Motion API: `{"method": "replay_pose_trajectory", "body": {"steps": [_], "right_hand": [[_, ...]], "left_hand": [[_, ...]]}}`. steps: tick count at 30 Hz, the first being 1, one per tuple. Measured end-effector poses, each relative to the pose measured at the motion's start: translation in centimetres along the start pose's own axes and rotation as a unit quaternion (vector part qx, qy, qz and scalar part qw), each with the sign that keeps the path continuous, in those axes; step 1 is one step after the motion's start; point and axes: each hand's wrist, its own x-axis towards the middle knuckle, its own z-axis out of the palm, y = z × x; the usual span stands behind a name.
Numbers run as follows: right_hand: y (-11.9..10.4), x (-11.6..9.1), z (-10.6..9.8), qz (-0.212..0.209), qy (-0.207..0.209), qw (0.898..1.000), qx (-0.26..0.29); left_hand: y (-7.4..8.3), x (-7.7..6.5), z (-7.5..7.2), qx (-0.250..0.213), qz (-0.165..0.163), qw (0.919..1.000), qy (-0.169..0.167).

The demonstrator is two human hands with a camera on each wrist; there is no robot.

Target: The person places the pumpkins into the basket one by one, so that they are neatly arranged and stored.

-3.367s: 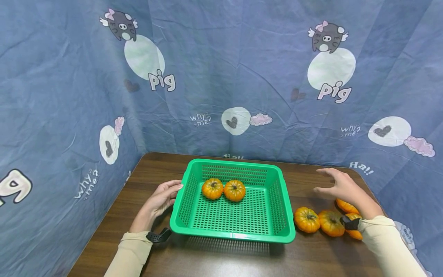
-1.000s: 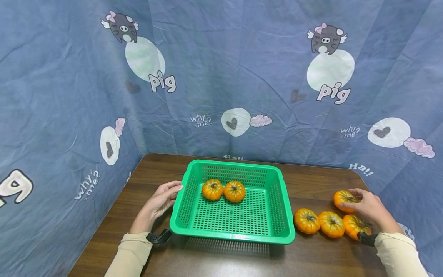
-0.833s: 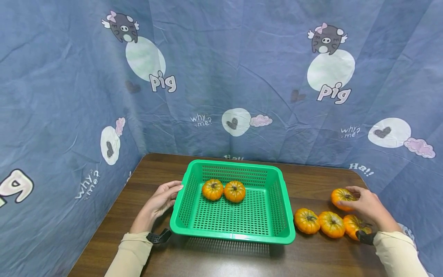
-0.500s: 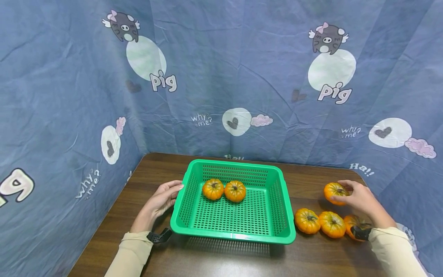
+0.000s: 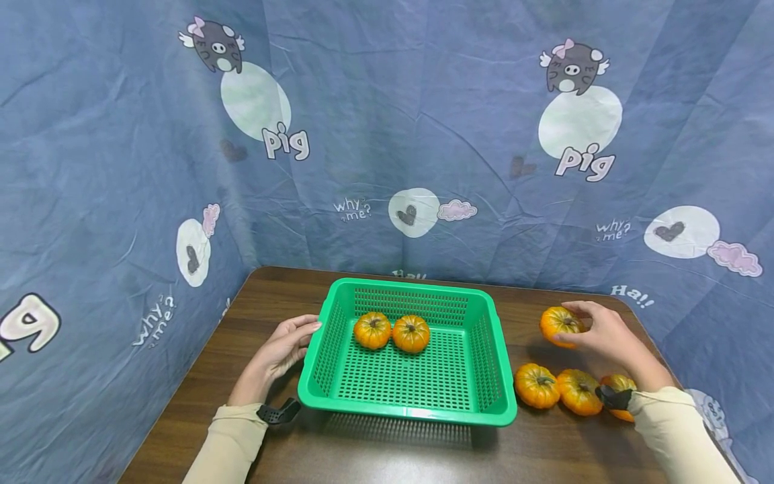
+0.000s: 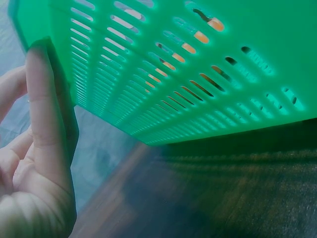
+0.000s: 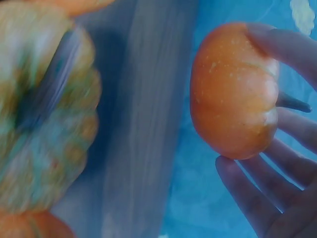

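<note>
My R hand (image 5: pixel 605 333) is reaching fwd & inward, thumb & fingers curving round a pumpkin (image 5: pixel 553 328), pinching it w/ its stem poking out btwn them. I'm holding it above the surface (image 5: pixel 387 460), R of the basket (image 5: pixel 405 412) & beyond the row of 3 (image 5: pixel 580 392), i.e. the ones sitting side by side. My L hand (image 5: pixel 281 346) is touching the basket's L side, fingers mostly straight & slightly spread, one lying along the outer wall. Both forearms are angling in, cream sleeve (image 5: pixel 674 427) & black strap (image 5: pixel 613 398) showing on the R.

Pumpkin's looking smooth, orange, squat & ribbed. Basket's shiny green plastic, rectangular, w/ slotted walls; 2 pumpkins (image 5: pixel 371 330) are sitting inside, nr the back L. Surface is showing dk brown wood grain; blue wrinkled cloth (image 5: pixel 387 121) is hanging behind.
</note>
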Motion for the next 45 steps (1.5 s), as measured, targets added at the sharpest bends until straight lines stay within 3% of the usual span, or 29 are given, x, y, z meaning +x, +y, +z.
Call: {"method": "replay_pose_trajectory", "body": {"steps": [23,30,37,45], "right_hand": [[-6.0,2.2,0.5,-0.078,-0.016,0.997,0.024],[-7.5,3.2,0.8,-0.088,-0.041,0.994,0.039],[-9.2,4.0,1.3,-0.115,-0.045,0.992,0.027],[-11.2,5.1,2.3,-0.112,-0.068,0.991,0.033]], "left_hand": [[0.0,0.0,-0.2,-0.005,0.006,0.9999,-0.009],[0.0,0.0,-0.1,-0.003,0.008,0.9999,-0.01],[0.0,0.0,-0.2,-0.002,0.011,0.9998,-0.018],[0.0,-0.1,-0.2,0.003,0.007,0.9998,-0.018]]}}
